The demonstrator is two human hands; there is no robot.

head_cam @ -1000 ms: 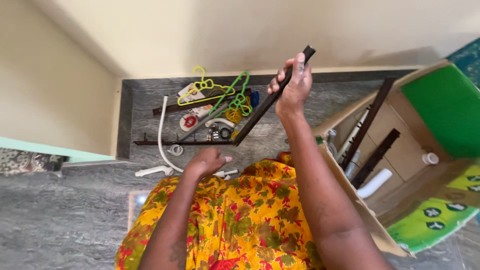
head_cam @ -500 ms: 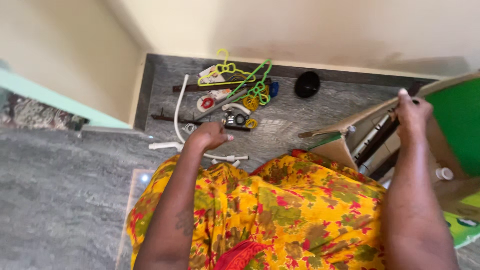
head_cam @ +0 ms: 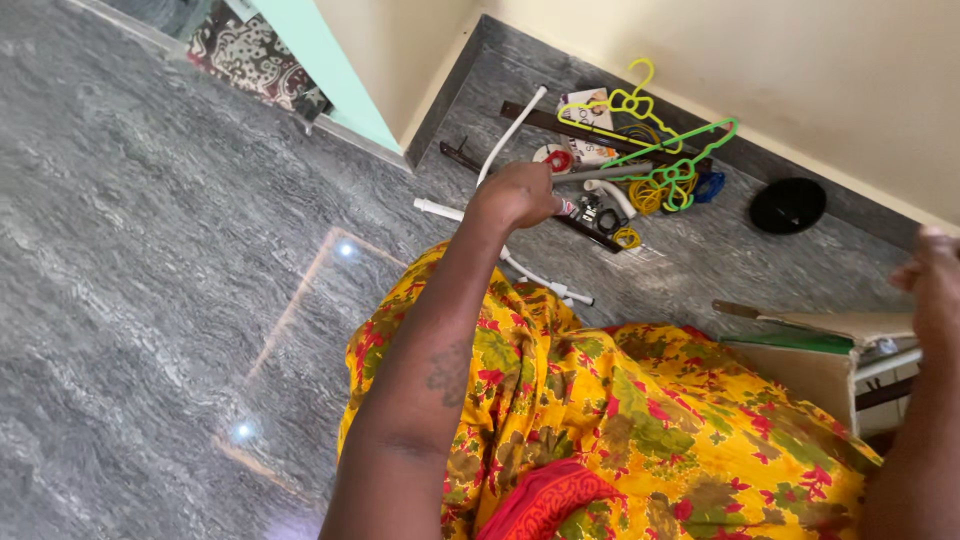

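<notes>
My left hand reaches out over a pile of odds and ends on the grey stone floor and is closed around one end of a thin grey rod. The rod points right, toward a green hanger and a yellow hanger. White pipes and dark flat strips lie under and beside the hand. My right hand sits at the frame's right edge above an open cardboard box. It is partly cut off, so its grip is unclear.
A black round disc lies near the wall's skirting. Small coils and rings sit in the pile. My lap in yellow flowered cloth fills the foreground. A light green door frame and a patterned mat are at the upper left.
My right hand carried a long dark strip to the box and no longer shows it. My left hand moved from the floor by the white pipe onto the grey rod. The view swung left.
</notes>
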